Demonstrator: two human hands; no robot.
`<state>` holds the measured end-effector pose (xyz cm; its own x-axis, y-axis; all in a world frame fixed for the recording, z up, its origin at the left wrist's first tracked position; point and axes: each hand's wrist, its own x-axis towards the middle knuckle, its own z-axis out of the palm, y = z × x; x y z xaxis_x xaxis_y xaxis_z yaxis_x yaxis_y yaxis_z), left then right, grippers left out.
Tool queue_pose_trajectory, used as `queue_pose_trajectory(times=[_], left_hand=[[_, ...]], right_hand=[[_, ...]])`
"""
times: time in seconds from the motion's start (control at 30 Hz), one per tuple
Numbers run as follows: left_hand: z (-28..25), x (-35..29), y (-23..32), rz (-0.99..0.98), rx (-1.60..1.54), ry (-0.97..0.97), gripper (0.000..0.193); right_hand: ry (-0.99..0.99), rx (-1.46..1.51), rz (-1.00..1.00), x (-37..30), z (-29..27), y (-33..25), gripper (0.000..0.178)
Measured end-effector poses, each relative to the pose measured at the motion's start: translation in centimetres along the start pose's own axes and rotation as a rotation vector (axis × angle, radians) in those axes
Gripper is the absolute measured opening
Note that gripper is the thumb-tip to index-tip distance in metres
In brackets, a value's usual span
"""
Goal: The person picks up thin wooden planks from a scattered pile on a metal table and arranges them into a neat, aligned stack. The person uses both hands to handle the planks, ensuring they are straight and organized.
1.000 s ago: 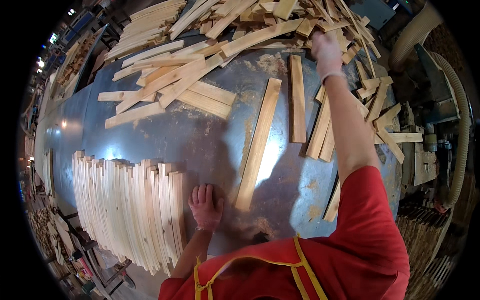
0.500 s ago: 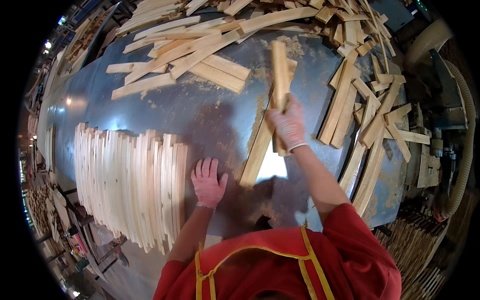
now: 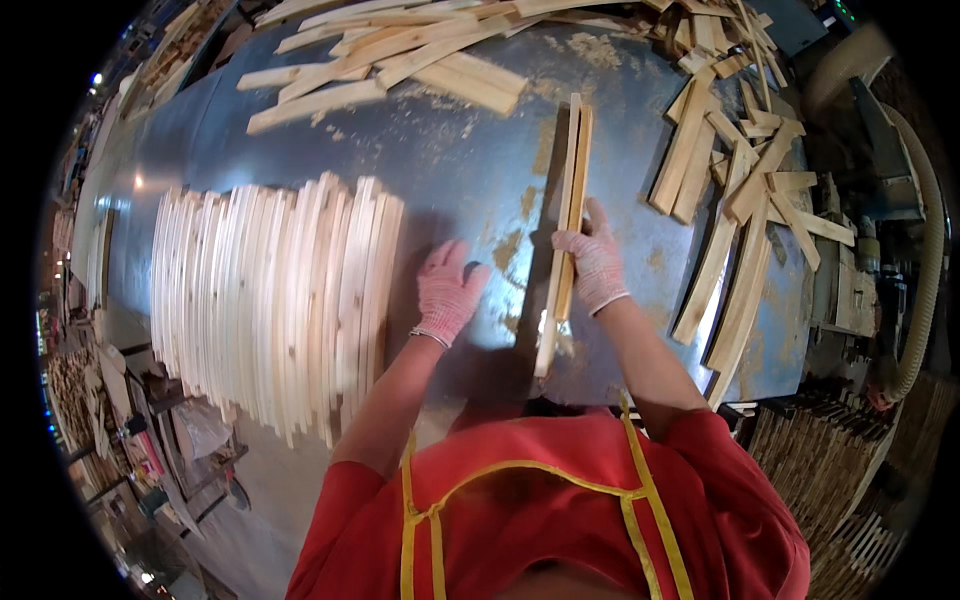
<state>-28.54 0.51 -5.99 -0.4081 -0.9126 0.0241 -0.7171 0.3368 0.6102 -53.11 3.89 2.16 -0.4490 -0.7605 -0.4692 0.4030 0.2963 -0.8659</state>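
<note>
Right grip [image 3: 597, 262], two o'clock of centre, and it's closed round a pair of slats [image 3: 578, 190]! Half a second ago one slat lay flat under the other; now both are up on edge, side by side, ends staggered, the left one reaching nearer the body. So two loose pieces are handled as one bundle. Left grip [image 3: 450, 292], just off centre towards ten, is empty, fingers spread, a touch farther from the row [image 3: 280, 290] than it was; whether it touches the bench [image 3: 440, 165], I can't tell.

Look at that row at nine o'clock: pale, narrow edges packed tight, ends ragged, a few dark knots. Rougher company at eleven to twelve, a criss-cross heap [image 3: 440, 55] of flat, yellower boards, and at two, more loose boards [image 3: 684, 140]. Smooth, shiny blue-grey metal underneath, crusted with sawdust [image 3: 595, 48]. Knitted gloves, pinkish, snug.
</note>
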Motion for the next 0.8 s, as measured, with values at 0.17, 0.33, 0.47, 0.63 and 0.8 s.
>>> queue_pose_trajectory(times=[0.17,0.33,0.47,0.63,0.8], left_hand=[[-6.5,-8.4,6.7,-0.433,-0.594,-0.454,0.084],[-8.1,-16.6,1.2,-0.374,-0.069,-0.322,0.077],[-10.3,-17.8,0.3,-0.17,0.302,-0.107,0.079],[-11.4,-18.2,-2.6,-0.155,0.585,-0.021,0.083],[-10.8,-18.5,-4.1,0.001,0.707,-0.026,0.078]], right_hand=[[-0.317,-0.281,-0.041,-6.1,3.2,10.8,0.086],[-0.573,-1.002,0.111,-10.1,10.0,8.4,0.084],[-0.667,-1.156,-0.014,-10.1,15.5,10.7,0.082],[-0.846,-0.933,0.023,-6.9,15.2,11.6,0.075],[-0.621,-0.763,0.137,-3.8,11.8,12.4,0.079]])
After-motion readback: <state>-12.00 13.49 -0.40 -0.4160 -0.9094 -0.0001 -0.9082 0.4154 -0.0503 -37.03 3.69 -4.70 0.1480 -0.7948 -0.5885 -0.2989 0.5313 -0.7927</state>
